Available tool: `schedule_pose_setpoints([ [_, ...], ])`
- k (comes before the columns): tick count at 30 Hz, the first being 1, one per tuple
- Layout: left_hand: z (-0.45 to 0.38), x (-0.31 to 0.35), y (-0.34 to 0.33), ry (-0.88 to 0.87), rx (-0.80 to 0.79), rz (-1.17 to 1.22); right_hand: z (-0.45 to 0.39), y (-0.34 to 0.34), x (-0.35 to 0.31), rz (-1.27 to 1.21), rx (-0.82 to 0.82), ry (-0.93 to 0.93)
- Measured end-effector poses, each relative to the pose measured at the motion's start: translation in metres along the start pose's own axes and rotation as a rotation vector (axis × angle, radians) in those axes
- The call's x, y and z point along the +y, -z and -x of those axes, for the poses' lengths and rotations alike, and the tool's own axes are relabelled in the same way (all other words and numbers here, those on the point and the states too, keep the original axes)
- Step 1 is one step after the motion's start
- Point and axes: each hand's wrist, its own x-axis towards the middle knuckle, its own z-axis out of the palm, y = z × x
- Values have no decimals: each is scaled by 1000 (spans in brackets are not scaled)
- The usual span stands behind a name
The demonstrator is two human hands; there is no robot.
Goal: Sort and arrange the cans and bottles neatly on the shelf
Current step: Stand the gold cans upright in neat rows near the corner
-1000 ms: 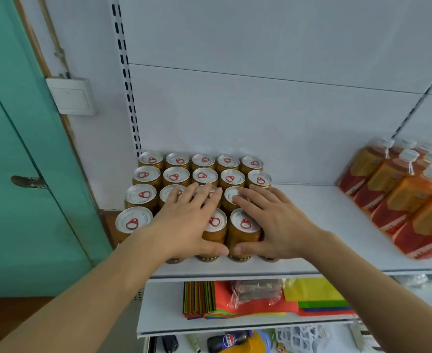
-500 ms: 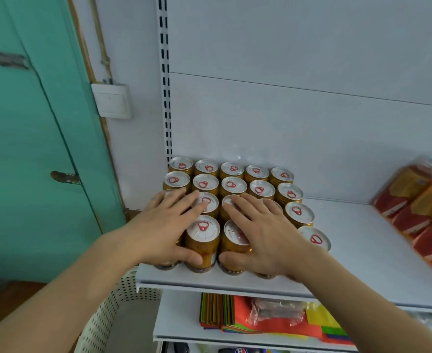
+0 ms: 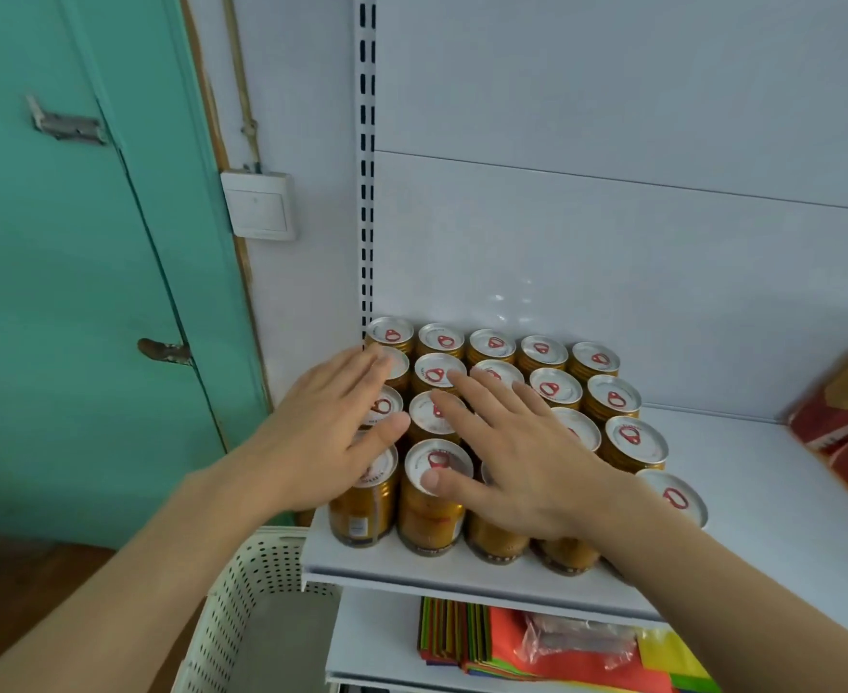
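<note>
Here, gold cans with silver tops and red pull tabs stand packed in rows at the left end of a white shelf, the far row against the back panel. The left hand lies flat over the tops of the leftmost cans, fingers straight and close together, pointing toward the far right, holding nothing. The right hand lies flat over the middle of the block, fingers spread wide, the thumb tip resting on the lid of a near can, also holding nothing. The near row stands just behind the shelf's front edge. At the right edge of the shelf, well apart from the cans, lie red and orange bottles, blurred. A lower shelf holds coloured paper and a clear plastic bag. Below the left end of the shelf stands a perforated white basket. Left of the shelving are a wall switch and a green door.
</note>
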Motion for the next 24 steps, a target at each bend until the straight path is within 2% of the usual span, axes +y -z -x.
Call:
schedule_pose_setpoints([
  [3,-6,-5,-8,70,-228,44,-12,-4,-2,39,-72,-40],
  [5,-8,-3,-9,63,-266,84,-12,-7,-1,40,-112,-60],
  [9,-10,-3,-9,37,-279,160,-12,-4,1,30,-147,-76],
  [12,-8,-13,-12,-1,-266,328,-19,2,-2,-34,-120,-114],
  [15,-10,-31,-12,-6,-142,446,-34,11,-15,-54,-88,-119],
  [17,-18,-46,-14,11,-106,486,-47,16,-24,-46,-122,-120],
  [21,-28,-61,-27,-56,-220,469,-64,15,-28,-12,-206,-113],
  [24,-31,-63,-33,-88,-243,468,-66,11,-24,5,-213,-107],
])
